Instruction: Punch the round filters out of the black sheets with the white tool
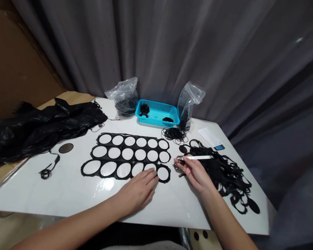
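A black rubber sheet [127,161] with rows of round holes lies flat on the white table [146,205]. On its front edge, near the right end, my left hand [141,185] rests palm down with its fingers stretched out. Just right of the sheet, my right hand [193,171] pinches slim silver tweezers [200,157], their tips pointing left. A small dark scrap [176,165] shows by the right fingertips; whether it is held is unclear. Beside that hand lies a tangled heap of black rubber offcuts [224,170].
Behind the sheet stands a blue basket [156,121] with black rings inside, between two clear plastic bags [126,100]. Loose black rings [174,134] lie before it. Black sheeting [47,125] covers the left side. A dark disc [66,148] and white paper [210,136] lie on the table.
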Available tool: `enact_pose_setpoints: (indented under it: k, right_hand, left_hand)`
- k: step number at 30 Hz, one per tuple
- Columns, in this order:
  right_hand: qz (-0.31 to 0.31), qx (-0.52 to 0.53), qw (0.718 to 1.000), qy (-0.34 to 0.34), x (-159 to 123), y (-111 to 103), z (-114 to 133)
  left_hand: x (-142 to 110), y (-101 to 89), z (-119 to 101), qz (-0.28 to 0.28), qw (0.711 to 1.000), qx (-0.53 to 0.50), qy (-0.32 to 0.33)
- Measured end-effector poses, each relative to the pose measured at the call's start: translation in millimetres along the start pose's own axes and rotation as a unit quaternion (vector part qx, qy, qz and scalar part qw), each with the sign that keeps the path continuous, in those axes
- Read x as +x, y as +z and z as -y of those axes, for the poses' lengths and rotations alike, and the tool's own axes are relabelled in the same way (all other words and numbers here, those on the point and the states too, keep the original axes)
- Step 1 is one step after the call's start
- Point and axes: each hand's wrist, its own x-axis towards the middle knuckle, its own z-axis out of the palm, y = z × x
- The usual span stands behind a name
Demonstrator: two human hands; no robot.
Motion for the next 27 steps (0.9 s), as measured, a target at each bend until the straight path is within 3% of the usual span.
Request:
enact_pose_setpoints:
  k: [4, 9, 22, 24, 27]
  right_hand:
    - [0.104, -0.128, 0.986, -0.005, -20.4, 18.1, -17.6]
    - [0.121, -0.358, 0.917, -0.128, -36.0, 27.4, -37.8]
    - [0.117, -0.439, 0.869, -0.198, -36.6, 27.7, -43.4]
    - [0.118, -0.462, 0.849, -0.230, -39.1, 29.0, -46.4]
    - [0.145, -0.520, 0.784, -0.306, -44.3, 31.7, -51.8]
  left_hand:
    - [-1.6, 14.2, -1.4, 0.018, 0.999, 0.034, 0.002]
    - [-5.2, 19.0, -0.6, 0.005, 1.000, 0.030, 0.002]
    - [-4.8, 19.8, 1.1, 0.016, 0.999, 0.036, 0.006]
    - [-4.9, 20.9, 1.5, 0.015, 0.999, 0.031, 0.004]
    - [-4.7, 22.4, 2.3, 0.017, 0.999, 0.029, 0.004]
